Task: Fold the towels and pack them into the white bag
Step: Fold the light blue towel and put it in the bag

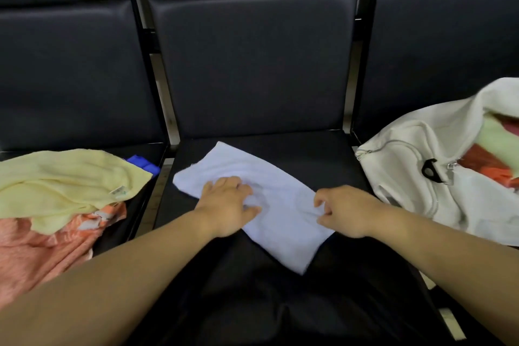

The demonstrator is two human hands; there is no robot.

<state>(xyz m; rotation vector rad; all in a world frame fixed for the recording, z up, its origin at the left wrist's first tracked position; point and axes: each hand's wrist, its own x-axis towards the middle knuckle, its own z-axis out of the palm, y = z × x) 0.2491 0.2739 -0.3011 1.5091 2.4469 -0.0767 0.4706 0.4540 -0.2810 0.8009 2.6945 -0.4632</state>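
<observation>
Fingers (239, 188) of the left hand (227, 205) are spread on the pale blue towel (283, 222). Its edge is pinched by the right hand (348, 211).

Nothing is reading clearly in this view. A small sewn label (118, 192) is showing on the yellow towel (56, 185) at nine o'clock, but its print is too small to make out. A black mark (429, 171) is sitting on the white bag (404, 185) at three o'clock, and it is forming no certain letter.
</observation>
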